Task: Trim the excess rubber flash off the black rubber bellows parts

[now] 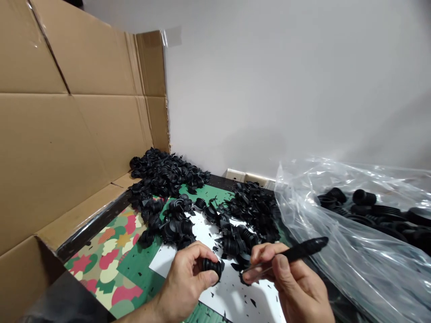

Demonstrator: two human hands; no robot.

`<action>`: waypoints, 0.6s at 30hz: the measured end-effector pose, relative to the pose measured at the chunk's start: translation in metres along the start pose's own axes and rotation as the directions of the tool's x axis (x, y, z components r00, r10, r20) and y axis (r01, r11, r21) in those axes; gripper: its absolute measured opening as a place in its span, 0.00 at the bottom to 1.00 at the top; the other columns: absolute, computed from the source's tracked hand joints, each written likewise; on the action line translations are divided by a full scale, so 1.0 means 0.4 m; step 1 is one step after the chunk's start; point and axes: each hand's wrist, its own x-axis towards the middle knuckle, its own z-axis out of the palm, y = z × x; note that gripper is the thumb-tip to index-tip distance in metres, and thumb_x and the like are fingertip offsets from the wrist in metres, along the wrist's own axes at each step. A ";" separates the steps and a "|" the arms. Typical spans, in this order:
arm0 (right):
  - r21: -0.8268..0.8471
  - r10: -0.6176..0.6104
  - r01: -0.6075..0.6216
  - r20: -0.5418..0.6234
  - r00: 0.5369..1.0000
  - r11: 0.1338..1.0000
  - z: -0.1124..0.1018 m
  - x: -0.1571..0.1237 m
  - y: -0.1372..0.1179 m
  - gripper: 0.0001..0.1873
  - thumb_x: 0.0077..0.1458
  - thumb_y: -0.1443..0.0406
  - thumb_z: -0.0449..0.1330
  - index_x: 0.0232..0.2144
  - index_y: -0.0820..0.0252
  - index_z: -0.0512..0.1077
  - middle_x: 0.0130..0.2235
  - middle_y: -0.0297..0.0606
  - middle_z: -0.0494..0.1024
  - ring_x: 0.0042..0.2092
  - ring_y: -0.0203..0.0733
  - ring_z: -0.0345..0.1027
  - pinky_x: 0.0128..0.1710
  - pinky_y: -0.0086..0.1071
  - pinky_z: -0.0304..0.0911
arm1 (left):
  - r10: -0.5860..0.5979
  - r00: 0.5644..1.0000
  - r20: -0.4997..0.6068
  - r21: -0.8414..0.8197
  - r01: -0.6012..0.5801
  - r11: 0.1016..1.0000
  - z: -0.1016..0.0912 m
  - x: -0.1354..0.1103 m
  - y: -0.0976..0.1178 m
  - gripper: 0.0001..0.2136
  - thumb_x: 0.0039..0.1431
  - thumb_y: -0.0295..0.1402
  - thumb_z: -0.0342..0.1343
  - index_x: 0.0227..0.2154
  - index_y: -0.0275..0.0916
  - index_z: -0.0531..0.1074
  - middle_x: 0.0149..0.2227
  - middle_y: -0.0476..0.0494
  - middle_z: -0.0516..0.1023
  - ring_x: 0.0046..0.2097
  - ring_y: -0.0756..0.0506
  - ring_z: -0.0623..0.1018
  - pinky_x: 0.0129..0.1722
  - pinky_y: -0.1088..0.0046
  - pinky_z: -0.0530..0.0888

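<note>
Between the thumb and fingers of my left hand (188, 278) is a black ribbed rubber bellows (213, 267), held above a white sheet (266, 296). To its right, my right hand (292, 278) grips a tool with a thick black handle (308, 249) and a thin metal end (264, 272). The metal end points left toward the bellows but stays apart from it. Whether that end is a blade or a pick, I cannot tell. Small black scraps (253, 303) are scattered on the sheet around both hands.
Black ribbed pieces and trimmings form a heap (164, 172) at the back left and another pile (254, 206) at the centre right. A clear plastic bag (299, 215) with black rubber parts lies at right. Cardboard (84, 134) walls the left, with a wall (286, 80) behind.
</note>
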 end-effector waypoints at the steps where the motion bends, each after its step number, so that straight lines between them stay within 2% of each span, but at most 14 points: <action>1: -0.014 0.006 -0.006 -0.012 1.000 1.000 0.005 -0.001 0.001 0.14 0.54 0.53 0.62 0.27 0.57 0.74 0.29 0.34 0.76 0.25 0.38 0.72 0.27 0.31 0.69 | -0.002 1.000 0.000 -0.002 0.002 1.000 -0.001 0.000 -0.002 0.08 0.41 0.26 0.58 0.28 0.36 0.74 0.27 0.50 0.69 0.30 0.48 0.66 0.30 0.73 0.63; 6: -0.069 0.015 -0.019 -0.067 0.998 0.997 0.025 -0.005 -0.003 0.15 0.48 0.53 0.67 0.25 0.59 0.76 0.28 0.35 0.75 0.26 0.37 0.70 0.27 0.29 0.67 | 0.003 1.000 0.007 -0.006 -0.003 1.000 -0.003 -0.004 -0.012 0.07 0.42 0.27 0.58 0.29 0.36 0.74 0.27 0.49 0.68 0.30 0.48 0.66 0.30 0.73 0.62; 11: 0.074 0.108 -0.110 0.040 0.993 0.991 0.037 -0.013 -0.011 0.16 0.51 0.51 0.64 0.27 0.57 0.74 0.31 0.36 0.77 0.29 0.43 0.77 0.27 0.30 0.70 | 0.023 1.000 0.001 -0.016 -0.023 1.000 -0.004 -0.003 -0.012 0.07 0.43 0.27 0.58 0.29 0.36 0.74 0.27 0.49 0.69 0.30 0.48 0.66 0.30 0.73 0.62; 14: 0.089 0.146 -0.152 0.072 0.987 0.984 0.039 -0.017 -0.005 0.16 0.53 0.50 0.61 0.29 0.56 0.72 0.31 0.37 0.78 0.29 0.45 0.78 0.26 0.30 0.69 | 0.031 1.000 -0.004 -0.021 -0.031 0.999 -0.005 -0.001 -0.009 0.07 0.43 0.27 0.58 0.28 0.36 0.74 0.27 0.49 0.69 0.29 0.48 0.66 0.29 0.73 0.62; 16: 0.028 0.120 -0.122 0.048 0.992 0.992 0.036 -0.016 0.003 0.17 0.52 0.50 0.61 0.29 0.56 0.72 0.32 0.38 0.78 0.29 0.44 0.77 0.26 0.31 0.70 | 0.035 0.999 -0.015 -0.018 -0.035 0.999 -0.004 -0.001 -0.007 0.06 0.43 0.27 0.58 0.28 0.36 0.74 0.27 0.49 0.69 0.29 0.48 0.66 0.30 0.73 0.63; 18: -0.080 0.046 -0.045 0.005 0.999 0.996 0.031 -0.014 0.010 0.17 0.51 0.49 0.62 0.28 0.57 0.74 0.35 0.39 0.77 0.29 0.43 0.76 0.27 0.31 0.70 | 0.033 0.999 -0.034 -0.019 -0.034 0.999 -0.003 -0.002 -0.006 0.06 0.43 0.26 0.57 0.27 0.36 0.73 0.28 0.49 0.69 0.30 0.48 0.66 0.30 0.73 0.63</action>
